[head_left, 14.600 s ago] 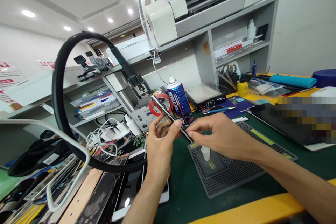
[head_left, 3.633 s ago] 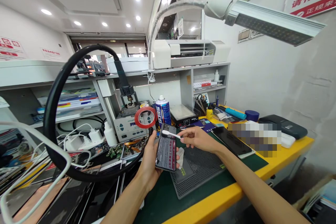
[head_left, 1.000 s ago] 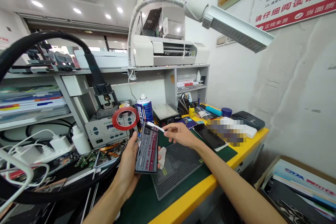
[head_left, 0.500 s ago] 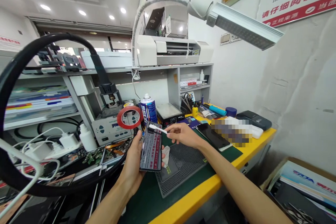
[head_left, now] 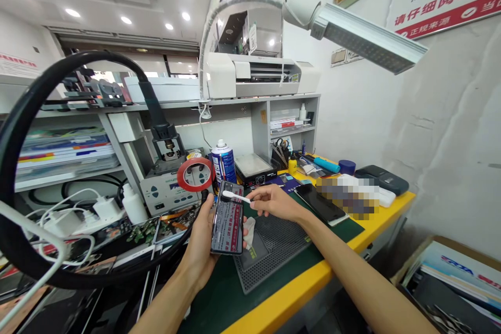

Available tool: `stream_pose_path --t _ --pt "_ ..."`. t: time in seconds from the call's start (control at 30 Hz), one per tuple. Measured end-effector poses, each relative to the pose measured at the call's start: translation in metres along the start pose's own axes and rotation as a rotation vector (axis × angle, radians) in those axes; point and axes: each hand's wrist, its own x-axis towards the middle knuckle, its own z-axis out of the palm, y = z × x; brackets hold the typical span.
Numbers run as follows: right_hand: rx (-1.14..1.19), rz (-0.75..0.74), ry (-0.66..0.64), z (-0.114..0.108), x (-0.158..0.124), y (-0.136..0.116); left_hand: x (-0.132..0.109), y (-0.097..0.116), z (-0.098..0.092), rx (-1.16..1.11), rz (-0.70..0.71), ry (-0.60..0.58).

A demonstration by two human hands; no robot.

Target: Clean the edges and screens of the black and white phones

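Observation:
A glossy dark smartphone (head_left: 227,229) is tilted up in my left hand (head_left: 201,235), thumb along one edge and fingertips at the other. Red and white lettering is mirrored in its surface. My right hand (head_left: 276,201) pinches a white cotton swab (head_left: 239,198) by its stick. The swab's thick white tip lies over the upper part of the phone; I cannot tell whether it touches. A crumpled white tissue (head_left: 249,230) shows beside my left fingertips, above a grey perforated mat (head_left: 282,245).
Behind the phone stand a red tape roll (head_left: 180,173), a blue-and-white spray can (head_left: 223,162) and a flat heating plate (head_left: 254,167). Another dark phone (head_left: 319,201) lies on the right. A thick black hose (head_left: 11,146) loops at left. A lamp (head_left: 368,36) hangs overhead.
The swab tip has shifted slightly down the phone's upper part, with my right hand moving along. My left hand keeps its hold on the phone. The view has turned a little.

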Motion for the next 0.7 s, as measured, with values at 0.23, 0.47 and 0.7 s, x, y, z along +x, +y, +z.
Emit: stream_pose_path --t 0.23,0.47,0.7 --pt "-0.013 -0.001 -0.01 -0.0004 0.0 0.0006 -0.0013 -0.0006 -0.0016 0.003 0.004 0.0" --pt "-0.015 -0.005 -0.008 -0.0009 -0.0004 0.0006 -0.0019 0.0003 0.0008 0.012 0.003 0.021" --pt "-0.017 0.003 -0.007 -0.0003 -0.0002 -0.0005 -0.0021 0.0005 0.0009 0.011 -0.002 0.024"
